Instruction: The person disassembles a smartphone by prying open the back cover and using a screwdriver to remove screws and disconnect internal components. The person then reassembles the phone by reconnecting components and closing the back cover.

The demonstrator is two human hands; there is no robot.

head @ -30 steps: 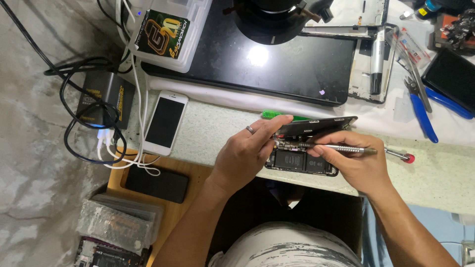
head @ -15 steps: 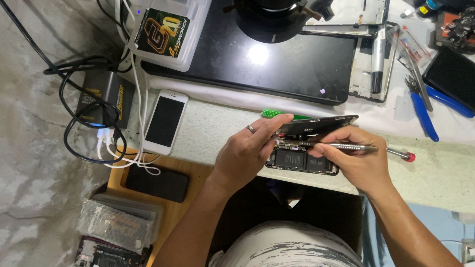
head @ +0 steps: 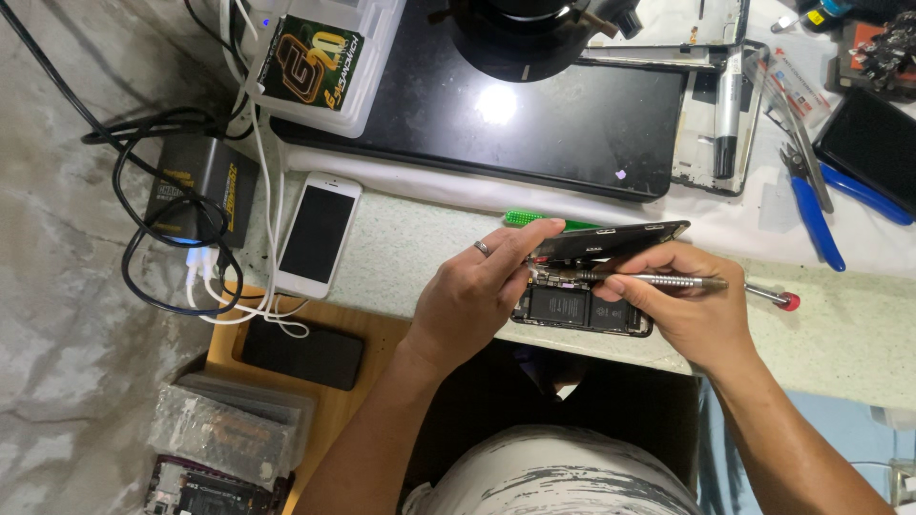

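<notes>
A: Quick look. The left hand (head: pixel 477 305) pinches the lifted black glass screen panel (head: pixel 611 240), thumb and fingers clamped on its near edge, tilted up off the opened dark phone body (head: pixel 582 310), which lies flat on the speckled pale-green worktop (head: pixel 420 248) near its front edge.

B: And the right hand (head: pixel 692 315)?

A: It's gripping a slim silver screwdriver w/ red end cap (head: pixel 687 282); tip points in under the raised panel, at the phone's upper innards. Can't tell if the tip touches anything, fingers hide it.

B: Risks?

A: IMO the hinge side. If the left hand tilts the panel much further, whatever joins it to the body could strain or tear; the join itself isn't visible. A slip of the driver could also jab the black battery block, which sits just beside where the tip works.

B: Room to move?

A: Tight behind. A green plastic pry tool (head: pixel 534 218) lies just beyond the panel, then the edge of a big glossy black mat (head: pixel 477 114). To the right it's more open, but blue-handled pliers (head: pixel 816 215) lie farther back. On the left, a white smartphone (head: pixel 317 234) sits well apart w/ white cables (head: pixel 258 143) running past it.

B: Front edge?

A: Phone body's close to it, so a nudge toward the person could push it off. A black phone on a wooden shelf (head: pixel 301 353) sits lower left, out of the way.
</notes>
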